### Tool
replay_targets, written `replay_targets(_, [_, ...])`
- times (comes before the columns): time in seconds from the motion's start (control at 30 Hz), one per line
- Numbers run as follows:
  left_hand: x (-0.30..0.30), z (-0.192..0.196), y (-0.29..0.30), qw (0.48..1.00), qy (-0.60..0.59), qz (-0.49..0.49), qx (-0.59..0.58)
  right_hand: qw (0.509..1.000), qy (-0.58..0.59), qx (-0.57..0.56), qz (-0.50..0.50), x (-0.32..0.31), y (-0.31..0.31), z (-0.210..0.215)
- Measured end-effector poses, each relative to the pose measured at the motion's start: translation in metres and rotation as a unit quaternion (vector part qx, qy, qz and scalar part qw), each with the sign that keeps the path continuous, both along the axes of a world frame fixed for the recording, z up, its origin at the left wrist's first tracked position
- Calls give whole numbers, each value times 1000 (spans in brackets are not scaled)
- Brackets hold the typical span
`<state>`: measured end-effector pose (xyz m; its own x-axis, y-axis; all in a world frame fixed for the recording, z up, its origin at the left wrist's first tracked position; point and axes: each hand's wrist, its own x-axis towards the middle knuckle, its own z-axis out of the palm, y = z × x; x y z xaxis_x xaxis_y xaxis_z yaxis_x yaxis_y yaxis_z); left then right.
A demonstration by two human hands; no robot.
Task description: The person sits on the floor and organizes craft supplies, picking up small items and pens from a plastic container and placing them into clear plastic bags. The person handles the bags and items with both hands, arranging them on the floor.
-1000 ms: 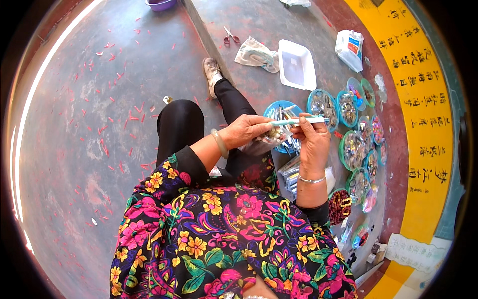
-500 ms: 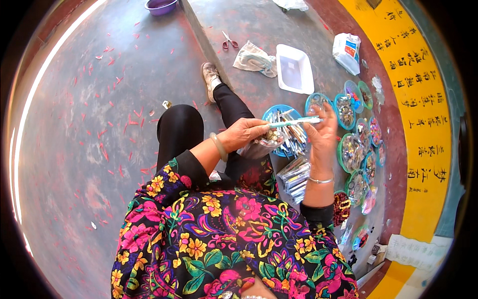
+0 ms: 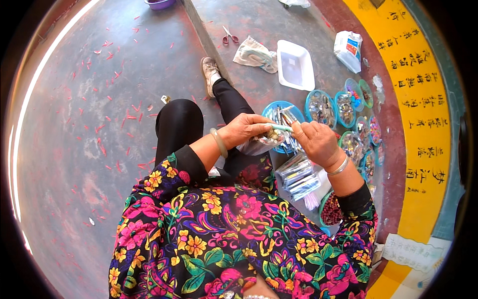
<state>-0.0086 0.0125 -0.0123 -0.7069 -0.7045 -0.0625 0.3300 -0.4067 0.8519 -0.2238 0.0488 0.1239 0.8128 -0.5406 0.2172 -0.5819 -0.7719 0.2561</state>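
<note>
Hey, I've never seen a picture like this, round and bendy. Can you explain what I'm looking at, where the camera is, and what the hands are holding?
The camera sits on a person's head and looks down through a fisheye lens, so straight edges curve. The person sits on a grey floor in a flowered top. The left hand and right hand meet on a thin pale green stick; the left also pinches a clear bag. Beyond lie small bowls of beads, a white tray, scissors and a bundle of packets.
</note>
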Motion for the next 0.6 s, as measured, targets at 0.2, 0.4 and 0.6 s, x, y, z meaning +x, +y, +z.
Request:
replay_targets(0.2, [1, -2, -4, 1000, -2, -3, 5, 753, -273, 542, -254, -11, -21, -17])
replay_targets(0.4, [3, 5, -4, 999, -52, 8, -6, 906, -248, 311, -143, 8, -11, -1])
replay_targets(0.6, [2, 2, -4, 1000, -21, 15, 10, 980, -88, 148, -95, 2, -8, -9])
